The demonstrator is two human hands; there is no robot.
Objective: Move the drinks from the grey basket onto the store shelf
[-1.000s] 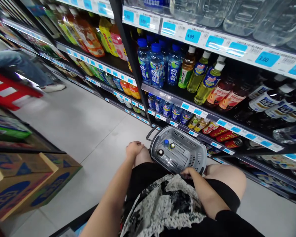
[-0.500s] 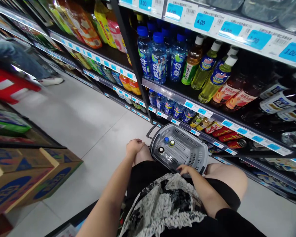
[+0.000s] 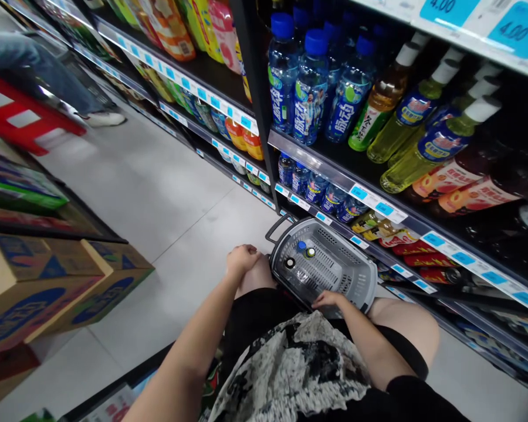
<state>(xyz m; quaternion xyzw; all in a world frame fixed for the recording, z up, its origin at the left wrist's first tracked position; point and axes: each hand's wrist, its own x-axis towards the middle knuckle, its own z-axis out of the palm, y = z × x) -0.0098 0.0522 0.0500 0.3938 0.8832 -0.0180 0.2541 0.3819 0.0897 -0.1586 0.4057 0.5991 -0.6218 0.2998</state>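
Grey plastic shopping basket [image 3: 361, 274] between the knees, just beside the drinks shelf [image 3: 310, 157]; presumably placed there to stay steady and close. Right hand [image 3: 328, 299] at the near rim, fingers bent; gripping or merely resting, cannot tell. Left hand [image 3: 243, 258] loosely curled on the left knee [image 3: 256, 278], likely propped; palm hidden, contents cannot be told. Basket: rounded, perforated walls, slotted floor, dark handle [image 3: 276, 227] projecting far left. Inside: 3 bottles [image 3: 301, 247], caps up, grouped left; 1 cap blue.

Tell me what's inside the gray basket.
The gray basket holds one blue-capped bottle and two white-capped bottles. Their bases, and whatever the right hand covers, can't be seen.
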